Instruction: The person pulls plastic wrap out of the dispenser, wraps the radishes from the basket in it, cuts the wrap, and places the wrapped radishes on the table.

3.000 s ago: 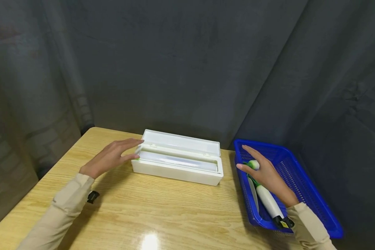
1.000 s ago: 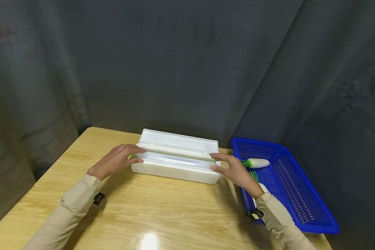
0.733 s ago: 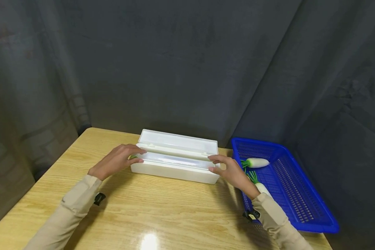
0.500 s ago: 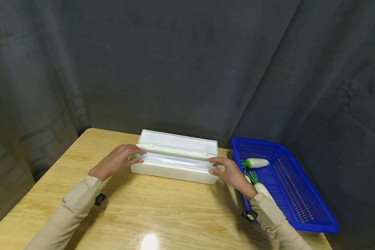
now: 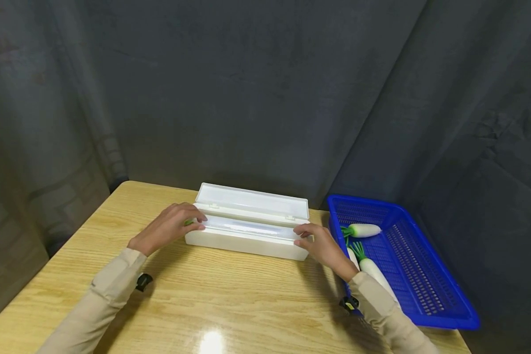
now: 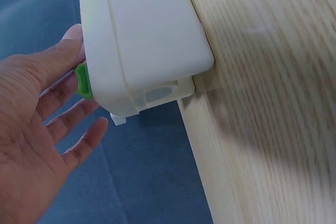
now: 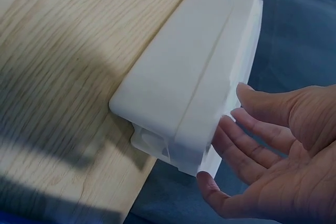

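A long white plastic wrap dispenser box (image 5: 248, 245) sits on the table with its lid (image 5: 256, 200) raised at the back. Inside it lies a shiny roll of plastic wrap (image 5: 248, 227). My left hand (image 5: 168, 227) is at the box's left end, thumb and forefinger bent close together at the roll. A green piece (image 6: 83, 81) shows beside its fingers in the left wrist view. My right hand (image 5: 323, 247) is at the right end, fingers curved at the top edge. In the right wrist view its thumb and fingers stand apart. Whether either hand pinches the clear film is unclear.
To the right stands a blue plastic basket (image 5: 447, 295) holding several white radishes (image 5: 365, 230) with green tops. The wooden table (image 5: 230, 300) spreads in front of the box. A dark curtain (image 5: 248, 98) hangs behind.
My right hand has come left from over the basket to the box's right end. My left hand has shifted slightly inward. Lately, the fingertips of both hands have curled closer at the roll.
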The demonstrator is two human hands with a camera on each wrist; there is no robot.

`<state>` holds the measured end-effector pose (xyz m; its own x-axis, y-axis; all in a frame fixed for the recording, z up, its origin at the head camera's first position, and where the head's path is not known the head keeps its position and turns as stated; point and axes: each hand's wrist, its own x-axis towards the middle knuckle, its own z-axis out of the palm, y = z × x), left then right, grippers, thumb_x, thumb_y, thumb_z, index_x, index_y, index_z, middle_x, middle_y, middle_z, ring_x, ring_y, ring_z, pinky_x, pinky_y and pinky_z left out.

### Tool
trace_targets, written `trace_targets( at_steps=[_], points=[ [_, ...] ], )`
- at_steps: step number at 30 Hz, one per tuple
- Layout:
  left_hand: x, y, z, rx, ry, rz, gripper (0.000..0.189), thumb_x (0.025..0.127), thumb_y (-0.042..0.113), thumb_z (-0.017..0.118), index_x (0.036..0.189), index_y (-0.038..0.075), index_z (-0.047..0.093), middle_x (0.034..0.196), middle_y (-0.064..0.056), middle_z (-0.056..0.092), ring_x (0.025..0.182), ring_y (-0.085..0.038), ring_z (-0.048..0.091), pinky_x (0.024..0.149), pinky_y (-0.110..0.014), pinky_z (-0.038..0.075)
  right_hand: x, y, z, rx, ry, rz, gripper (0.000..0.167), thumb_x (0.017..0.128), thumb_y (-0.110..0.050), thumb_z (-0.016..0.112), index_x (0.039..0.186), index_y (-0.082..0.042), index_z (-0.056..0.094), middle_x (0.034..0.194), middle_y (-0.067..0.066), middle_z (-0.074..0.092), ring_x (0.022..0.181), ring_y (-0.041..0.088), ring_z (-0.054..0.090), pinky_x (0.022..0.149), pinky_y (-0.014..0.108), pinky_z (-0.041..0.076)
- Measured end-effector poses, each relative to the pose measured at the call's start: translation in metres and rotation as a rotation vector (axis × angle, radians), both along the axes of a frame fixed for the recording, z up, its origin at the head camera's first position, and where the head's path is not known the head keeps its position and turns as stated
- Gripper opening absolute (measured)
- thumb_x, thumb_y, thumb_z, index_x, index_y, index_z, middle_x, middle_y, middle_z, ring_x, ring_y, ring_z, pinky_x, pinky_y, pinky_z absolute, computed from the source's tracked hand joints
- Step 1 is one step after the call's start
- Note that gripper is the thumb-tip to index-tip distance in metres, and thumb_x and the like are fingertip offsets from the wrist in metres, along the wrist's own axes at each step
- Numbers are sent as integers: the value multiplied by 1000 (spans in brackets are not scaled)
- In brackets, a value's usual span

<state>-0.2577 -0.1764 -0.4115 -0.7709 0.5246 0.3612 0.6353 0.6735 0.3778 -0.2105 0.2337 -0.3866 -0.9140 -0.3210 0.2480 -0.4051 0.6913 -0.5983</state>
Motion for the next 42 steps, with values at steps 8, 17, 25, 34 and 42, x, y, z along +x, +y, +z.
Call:
trace_targets(
  at_steps=[8, 17, 25, 34, 42],
  points=[
    [0, 2, -1, 38, -25, 9, 10, 94, 19, 79, 103, 16, 81, 105, 2, 76, 102, -22, 69, 90, -47, 55, -4, -7, -2, 0, -6, -71, 11, 92, 2, 76, 102, 7, 75, 93, 16, 75, 91, 33, 71, 84, 53, 58],
    [-2, 5, -2, 61, -81, 53, 5, 94, 17, 79, 98, 19, 81, 100, 5, 74, 101, -22, 65, 89, -46, 52, -8, -8, -4, 37, -36, -88, 4, 94, -3, 76, 96, 0, 77, 90, 8, 76, 84, 22, 67, 74, 35, 54],
    [-4, 7, -1, 64, -93, 64, 5, 96, 16, 77, 97, 18, 82, 95, 6, 72, 98, -20, 61, 84, -43, 51, -11, -8, -3, 53, -60, -85, 4, 95, -4, 75, 92, -3, 78, 87, 6, 76, 78, 14, 63, 68, 28, 48],
    [-6, 13, 2, 54, -107, 96, 6, 94, 10, 79, 90, 12, 82, 90, 2, 74, 94, -22, 63, 83, -45, 52, -16, -7, -4, 31, -92, -27, 10, 96, 3, 71, 87, 1, 75, 82, 8, 71, 75, 13, 54, 67, 24, 44],
    [-7, 18, -1, 28, -4, 91, 7, 93, 6, 79, 87, 9, 80, 85, 0, 73, 86, -20, 63, 77, -43, 53, -17, -9, -4, 71, -74, -55, 15, 95, 7, 66, 84, 0, 74, 80, 5, 68, 75, 14, 51, 67, 26, 42]
  ],
)
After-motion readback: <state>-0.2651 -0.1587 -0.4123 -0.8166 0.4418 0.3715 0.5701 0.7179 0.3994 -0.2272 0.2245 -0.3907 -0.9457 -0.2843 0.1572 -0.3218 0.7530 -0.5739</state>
